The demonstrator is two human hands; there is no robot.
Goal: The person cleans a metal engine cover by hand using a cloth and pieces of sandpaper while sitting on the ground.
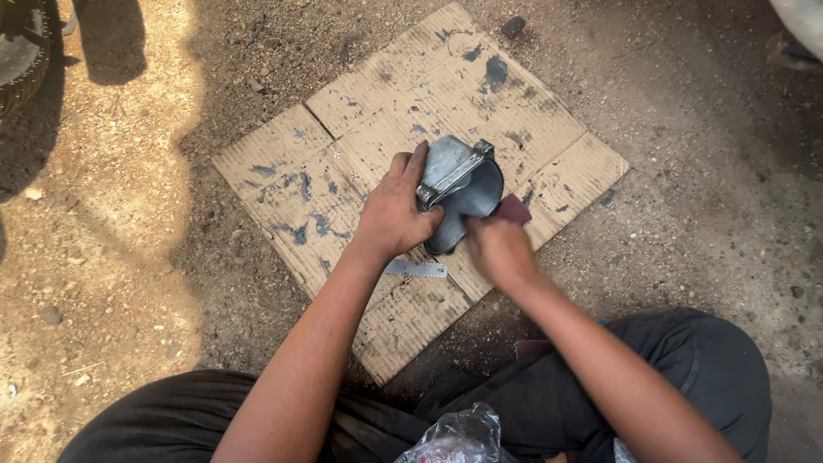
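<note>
Dusty ground [129, 257] carries a paint-smeared cardboard sheet [531, 111], where a grey metal part [467, 184] stands. Left hand [396, 210] grips its rim, fingers closed; right hand [497, 249] presses a dark red abrasive sheet [516, 208] against it, blurred. Much of the surface looks bare grey; a small metal blade [416, 269] lies just beside it.

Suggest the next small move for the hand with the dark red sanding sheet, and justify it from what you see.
Probably another short rubbing stroke along the grey metal part: the right hand presses the dark red sanding sheet at its lower edge, blurred, while the left hand steadies it on the cardboard.
</note>
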